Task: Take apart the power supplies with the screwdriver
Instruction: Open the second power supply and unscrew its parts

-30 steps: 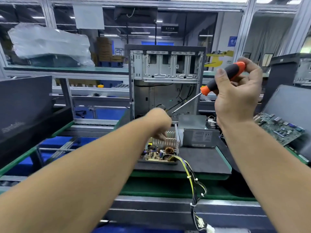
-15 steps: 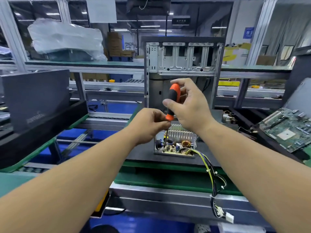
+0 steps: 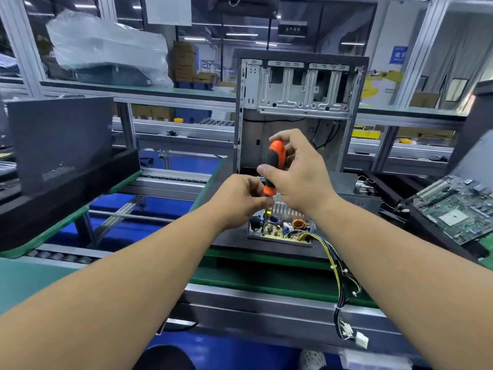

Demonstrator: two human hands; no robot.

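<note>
Right hand: the right hand [image 3: 301, 172] is wrapped round the orange-and-black handle of the screwdriver [image 3: 272, 166], which stands nearly upright.
Left hand: the left hand [image 3: 240, 198] pinches the shaft just below the handle, fingers curled, steadying it.
Power supply: the opened power supply [image 3: 280, 231] sits on the dark worktop [image 3: 229, 239] in front of the bare computer case [image 3: 301, 102]; its circuit board, finned heatsink and copper coil lie exposed, and the wire harness [image 3: 338, 279] trails off the front edge.
Progress: the cover is already off, judging by the bare board. The tip points down at the board's left end, so a board screw looks like the step in hand; lifting out the board is left.
Hard to see: the tip and the screw are too small to tell whether they are engaged. A grey metal box [image 3: 357, 188] behind the right wrist is mostly hidden; it may be the cover or another unit.
Nearby: a motherboard [image 3: 458, 206] lies well apart on the right.
</note>
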